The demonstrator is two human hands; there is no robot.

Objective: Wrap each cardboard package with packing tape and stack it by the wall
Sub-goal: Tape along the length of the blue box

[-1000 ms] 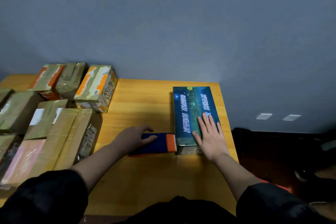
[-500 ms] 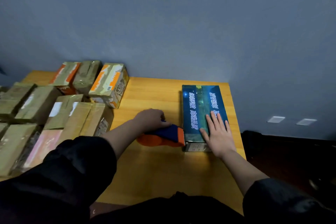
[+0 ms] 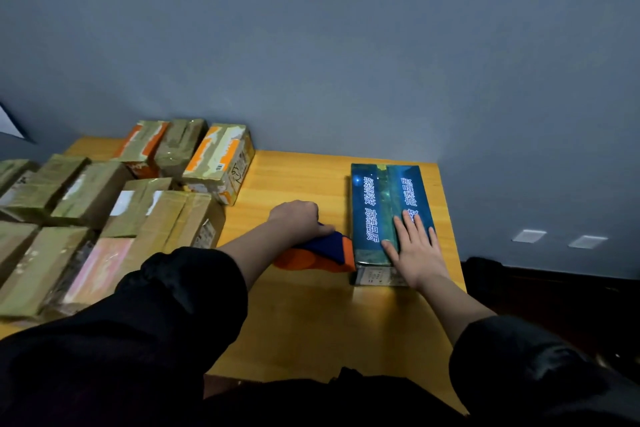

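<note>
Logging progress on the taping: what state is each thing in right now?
Blue box: flat on table, one tape strip along top.
Tape dispenser: against box's left side.
Left hand: grips dispenser.
Right hand: flat on box.
Brown boxes: taped, grouped left.

Glossy blue box [image 3: 388, 208] — wooden table [image 3: 304, 315]

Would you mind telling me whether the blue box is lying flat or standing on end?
Lying flat: the blue box rests lengthwise on the table, with the right hand pressing its top.
</note>
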